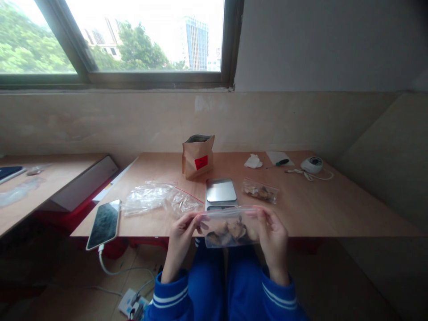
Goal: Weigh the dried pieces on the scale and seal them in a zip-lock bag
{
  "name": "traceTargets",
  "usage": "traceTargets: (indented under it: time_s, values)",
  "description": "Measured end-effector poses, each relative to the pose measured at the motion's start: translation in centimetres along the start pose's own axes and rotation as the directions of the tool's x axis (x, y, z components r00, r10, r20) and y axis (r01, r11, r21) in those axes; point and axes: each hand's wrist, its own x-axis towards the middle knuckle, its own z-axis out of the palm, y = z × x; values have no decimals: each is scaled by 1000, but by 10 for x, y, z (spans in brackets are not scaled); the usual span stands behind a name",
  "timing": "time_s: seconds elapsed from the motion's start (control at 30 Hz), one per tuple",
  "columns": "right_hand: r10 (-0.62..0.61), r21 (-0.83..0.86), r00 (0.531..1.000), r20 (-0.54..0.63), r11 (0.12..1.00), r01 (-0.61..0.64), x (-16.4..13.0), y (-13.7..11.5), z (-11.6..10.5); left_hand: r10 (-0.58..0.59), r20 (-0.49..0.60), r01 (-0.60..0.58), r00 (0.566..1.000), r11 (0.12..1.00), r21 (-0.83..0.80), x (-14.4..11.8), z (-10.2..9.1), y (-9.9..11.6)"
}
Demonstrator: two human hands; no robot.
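Note:
Between my two hands hangs a clear zip bag [230, 232] with brown dried pieces inside, held in front of the table's near edge. My left hand [189, 225] pinches the top left corner of the bag. At the other top corner, my right hand [271, 232] has its fingers closed on the zip edge. Just behind the bag sits a small digital scale [221, 191] with a bare metal plate, its front partly covered by the bag. A second filled zip bag [260, 191] lies to the right of the scale.
An opened brown paper pouch [198, 158] with a red label stands behind the scale. Clear plastic bags [150, 197] and a charging phone [104, 223] lie left. Toward the back right are crumpled tissue [253, 161], a screwdriver [282, 162] and a white dome camera [311, 165].

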Motion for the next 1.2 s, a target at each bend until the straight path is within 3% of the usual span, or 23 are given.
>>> traceTargets:
  time_s: [0.2,0.4,0.63,0.77,0.87,0.97,1.07,1.2]
  values:
    - [-78,-67,996,39,995,80,1,-7,-1,28,-56,-26,998,999,28,-1,-4,-3]
    - [-134,-42,991,-25,990,133,-2,-10,5,55,-153,-49,987,998,46,-3,2,-1]
    - [-104,-9,991,-84,995,104,-4,-4,10,116,-250,-92,961,990,106,-4,12,-4]
    - [21,83,994,-106,996,-13,-3,-3,14,106,-284,-91,953,994,63,-1,24,-3]
    - [117,134,991,-59,985,-109,-3,0,20,-6,-280,-26,960,994,-109,1,37,-7]
    - [125,138,992,9,982,-125,-1,4,23,-134,-243,61,961,956,-288,0,46,-13]
    - [125,145,986,108,979,-140,0,9,22,-153,-203,84,967,946,-314,0,49,-17]
    - [233,164,942,243,947,-276,2,18,17,-187,-222,126,957,957,-263,2,47,-16]
